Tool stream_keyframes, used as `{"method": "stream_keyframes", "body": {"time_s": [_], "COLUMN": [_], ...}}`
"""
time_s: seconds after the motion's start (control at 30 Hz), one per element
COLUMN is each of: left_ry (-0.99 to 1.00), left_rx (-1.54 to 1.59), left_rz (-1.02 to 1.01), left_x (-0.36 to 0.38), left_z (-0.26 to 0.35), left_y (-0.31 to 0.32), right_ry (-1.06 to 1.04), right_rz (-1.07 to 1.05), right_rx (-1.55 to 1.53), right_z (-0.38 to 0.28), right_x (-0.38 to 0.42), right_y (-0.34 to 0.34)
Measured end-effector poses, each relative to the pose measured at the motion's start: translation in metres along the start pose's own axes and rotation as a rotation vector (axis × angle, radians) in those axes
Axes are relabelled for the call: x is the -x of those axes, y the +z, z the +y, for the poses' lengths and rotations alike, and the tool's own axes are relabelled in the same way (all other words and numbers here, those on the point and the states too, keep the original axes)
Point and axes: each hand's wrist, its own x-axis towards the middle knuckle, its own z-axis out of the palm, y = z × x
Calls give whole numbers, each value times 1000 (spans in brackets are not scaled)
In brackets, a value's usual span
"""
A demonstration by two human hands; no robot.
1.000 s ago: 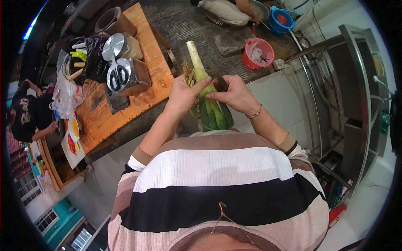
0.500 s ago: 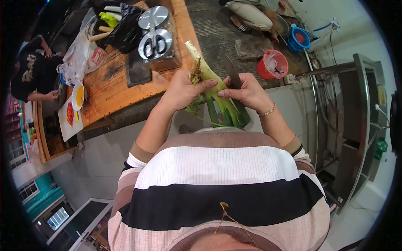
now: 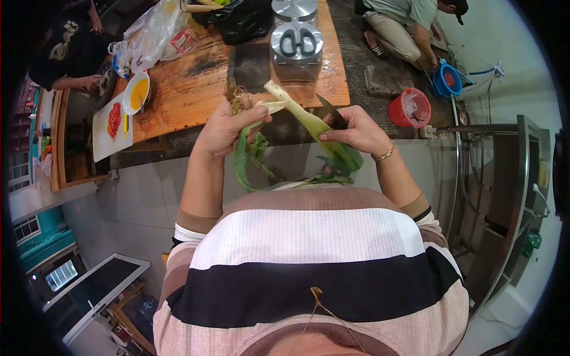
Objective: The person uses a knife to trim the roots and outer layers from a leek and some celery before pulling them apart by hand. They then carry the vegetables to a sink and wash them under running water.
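Observation:
A leek (image 3: pixel 301 115) slants in front of my chest, its white end up and its green leaves hanging toward me. My right hand (image 3: pixel 361 132) is closed around its green part and also holds a dark-bladed knife (image 3: pixel 329 109), whose handle is hidden in the palm. My left hand (image 3: pixel 224 130) pinches a pale strip of outer leaf (image 3: pixel 273 107) that reaches the leek near its white end. Brown roots (image 3: pixel 237 98) stick out above the left fingers. Below that hand hang a long green leaf (image 3: pixel 240 159) and leafy green sprigs (image 3: pixel 257 147).
The wooden table (image 3: pixel 178 113) carries steel containers with black scissors (image 3: pixel 298 44), a black bag (image 3: pixel 246 21), and a bowl of yellow liquid (image 3: pixel 138 94) by a white board (image 3: pixel 104 142). Red (image 3: pixel 409 108) and blue (image 3: pixel 446 79) buckets stand right. One person (image 3: pixel 401 29) crouches; another (image 3: pixel 62 47) is left.
My left hand has moved left, away from the leek, pulling the pale strip outward with the roots and green leaf. The view has shifted, so the table shows farther right and higher.

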Motion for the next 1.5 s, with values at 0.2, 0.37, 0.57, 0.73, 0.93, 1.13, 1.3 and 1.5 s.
{"method": "stream_keyframes", "body": {"time_s": [0.2, 0.37, 0.57, 0.73, 0.93, 1.13, 1.3, 1.5], "left_ry": [-87, -113, -179, -185, -56, 30, 98, 209], "left_rx": [91, 43, -39, -142, 59, -121, -186, -281], "left_rz": [-134, -124, -158, -140, 188, 72, 205, 141], "left_x": [28, 48, 69, 82, 123, 99, 69, 53], "left_z": [3, 6, 11, 10, 5, -5, -5, -5], "left_y": [-49, -68, -96, -109, -173, -151, -103, -88], "right_ry": [53, 84, 170, 156, 144, 96, -81, -136], "right_rz": [-115, -181, -291, -342, -238, 133, 327, 243], "right_rx": [148, 175, 191, 221, 274, 160, -160, -260], "right_z": [-4, -15, -22, -24, -15, -40, -60, -69], "right_x": [-4, -2, -5, -11, -1, -26, -66, -90], "right_y": [2, 3, 11, 12, -12, 40, 105, 148]}}
